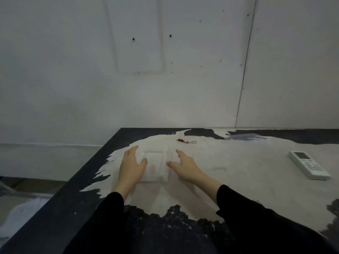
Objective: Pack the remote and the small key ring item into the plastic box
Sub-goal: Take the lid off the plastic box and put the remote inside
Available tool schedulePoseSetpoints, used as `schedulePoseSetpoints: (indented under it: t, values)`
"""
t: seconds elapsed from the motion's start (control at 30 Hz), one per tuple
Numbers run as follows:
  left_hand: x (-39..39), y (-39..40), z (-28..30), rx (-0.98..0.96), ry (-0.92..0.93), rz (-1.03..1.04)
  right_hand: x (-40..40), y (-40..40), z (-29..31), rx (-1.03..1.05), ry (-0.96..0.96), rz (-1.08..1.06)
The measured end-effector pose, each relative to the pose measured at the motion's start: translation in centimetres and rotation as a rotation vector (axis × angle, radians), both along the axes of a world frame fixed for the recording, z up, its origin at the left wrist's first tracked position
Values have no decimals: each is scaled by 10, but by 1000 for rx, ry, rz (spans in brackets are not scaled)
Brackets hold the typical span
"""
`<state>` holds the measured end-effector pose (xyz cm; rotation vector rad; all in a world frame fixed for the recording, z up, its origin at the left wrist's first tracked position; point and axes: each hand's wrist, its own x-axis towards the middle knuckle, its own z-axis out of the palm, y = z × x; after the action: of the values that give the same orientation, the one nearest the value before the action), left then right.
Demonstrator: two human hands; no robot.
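Note:
A translucent plastic box (156, 165) lies on the table between my hands, its lid on. My left hand (131, 166) rests against the box's left side, fingers spread. My right hand (185, 165) hovers at the box's right side, fingers apart, and I cannot tell whether it touches the box. A small red key ring item (185, 140) with a metal ring lies just beyond the box. The white remote (309, 165) lies face up far to the right.
The table (238, 171) has a worn pale top with dark patches and a dark left edge. A clear plastic bag (245, 137) lies flat at the back near the white wall. White cloth (20, 217) sits on the floor at the lower left.

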<state>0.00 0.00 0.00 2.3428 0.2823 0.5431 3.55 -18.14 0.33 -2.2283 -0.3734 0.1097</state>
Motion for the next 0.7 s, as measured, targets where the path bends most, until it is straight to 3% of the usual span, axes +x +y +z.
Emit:
schedulePoseSetpoints:
  t: [0.3,0.53,0.7]
  values:
    - [13,4,-11,-251,-79,8,6,26,-16,103,35,-36]
    - [35,-25,-1,-363,-3,-18,29,-67,-5,-28,20,24]
    - [45,-95,-2,-497,90,-285,29,-148,4,-93,24,90]
